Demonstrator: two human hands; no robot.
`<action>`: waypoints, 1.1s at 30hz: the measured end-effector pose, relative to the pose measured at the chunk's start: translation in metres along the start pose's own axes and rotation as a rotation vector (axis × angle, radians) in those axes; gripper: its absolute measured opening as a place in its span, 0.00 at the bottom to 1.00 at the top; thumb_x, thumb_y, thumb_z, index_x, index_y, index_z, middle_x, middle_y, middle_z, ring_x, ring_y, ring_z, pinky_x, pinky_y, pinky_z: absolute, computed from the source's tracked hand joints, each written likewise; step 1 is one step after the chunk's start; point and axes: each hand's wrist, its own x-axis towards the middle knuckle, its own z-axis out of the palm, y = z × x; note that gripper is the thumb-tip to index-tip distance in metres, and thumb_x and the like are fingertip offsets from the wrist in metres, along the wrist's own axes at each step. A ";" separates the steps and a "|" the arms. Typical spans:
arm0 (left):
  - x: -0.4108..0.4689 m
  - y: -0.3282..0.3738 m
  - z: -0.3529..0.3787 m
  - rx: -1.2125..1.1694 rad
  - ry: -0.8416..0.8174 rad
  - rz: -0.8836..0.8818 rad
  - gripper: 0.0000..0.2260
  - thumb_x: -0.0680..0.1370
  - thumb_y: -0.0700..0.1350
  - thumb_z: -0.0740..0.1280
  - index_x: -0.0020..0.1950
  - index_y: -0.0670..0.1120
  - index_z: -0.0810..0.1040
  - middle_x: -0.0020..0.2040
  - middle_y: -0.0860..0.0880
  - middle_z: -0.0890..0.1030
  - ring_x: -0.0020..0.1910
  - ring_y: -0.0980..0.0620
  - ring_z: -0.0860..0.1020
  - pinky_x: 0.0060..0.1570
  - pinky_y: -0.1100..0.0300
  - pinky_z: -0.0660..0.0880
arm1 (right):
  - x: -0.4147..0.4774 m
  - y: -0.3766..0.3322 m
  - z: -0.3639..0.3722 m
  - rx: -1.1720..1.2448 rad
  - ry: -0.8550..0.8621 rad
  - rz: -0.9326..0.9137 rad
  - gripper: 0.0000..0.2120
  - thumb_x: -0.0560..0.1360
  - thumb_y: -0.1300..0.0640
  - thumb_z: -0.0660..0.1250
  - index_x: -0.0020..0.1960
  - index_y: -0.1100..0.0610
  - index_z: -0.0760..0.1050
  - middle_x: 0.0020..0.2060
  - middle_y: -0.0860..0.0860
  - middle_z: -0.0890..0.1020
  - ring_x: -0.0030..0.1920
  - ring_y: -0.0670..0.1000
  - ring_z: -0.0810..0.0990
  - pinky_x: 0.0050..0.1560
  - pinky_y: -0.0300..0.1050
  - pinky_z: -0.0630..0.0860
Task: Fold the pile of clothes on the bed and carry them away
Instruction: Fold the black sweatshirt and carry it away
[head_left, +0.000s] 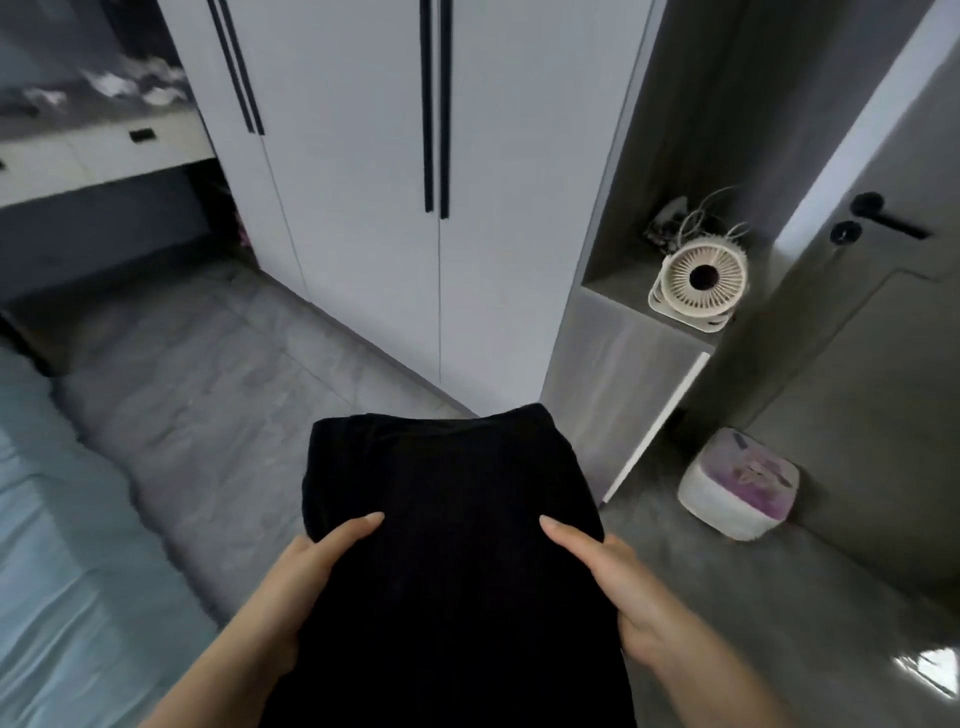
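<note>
The black folded clothes (452, 519) fill the lower centre of the frame, a dark stack held out in the air above the grey floor (208, 395), its far edge reaching toward the wardrobe. The left hand (306, 571) grips the stack at its left edge and the right hand (613, 577) at its right edge. Each thumb lies flat on top of the cloth, pointing inward, while the other fingers go under the stack and out of sight, so the cloth is clamped between thumb above and fingers below. Both forearms come in from the bottom corners. At the lower left lies the edge of a bed (52, 571) with pale blue-green bedding, well apart from the clothes. Above the stack stands a white wardrobe (363, 208) with long black handles, doors closed. To its right, in a grey niche, sits a small white fan (698, 283) with a tangle of cable behind it. Below that, on the floor at the right, rests a white box (737, 486) with a purple-patterned lid. At the far right a door shows a black lever handle (888, 215).
</note>
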 end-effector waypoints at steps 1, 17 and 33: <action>0.007 0.005 0.004 -0.039 0.031 0.013 0.21 0.65 0.56 0.75 0.53 0.48 0.80 0.46 0.44 0.86 0.44 0.43 0.85 0.38 0.54 0.81 | 0.016 -0.014 -0.003 -0.026 -0.035 0.009 0.22 0.66 0.43 0.76 0.56 0.52 0.80 0.49 0.50 0.86 0.50 0.50 0.85 0.41 0.39 0.81; 0.113 0.088 -0.107 -0.443 0.413 0.095 0.18 0.73 0.50 0.72 0.61 0.47 0.78 0.50 0.44 0.85 0.48 0.45 0.84 0.38 0.57 0.81 | 0.244 -0.153 0.153 -0.410 -0.406 0.160 0.19 0.65 0.43 0.76 0.53 0.51 0.83 0.50 0.52 0.86 0.50 0.53 0.85 0.54 0.50 0.78; 0.241 0.253 -0.360 -0.537 0.575 0.175 0.18 0.72 0.50 0.72 0.60 0.47 0.79 0.50 0.45 0.85 0.47 0.45 0.85 0.36 0.58 0.81 | 0.452 -0.271 0.446 -0.488 -0.560 0.209 0.23 0.66 0.44 0.76 0.58 0.52 0.80 0.50 0.52 0.85 0.51 0.52 0.85 0.53 0.49 0.79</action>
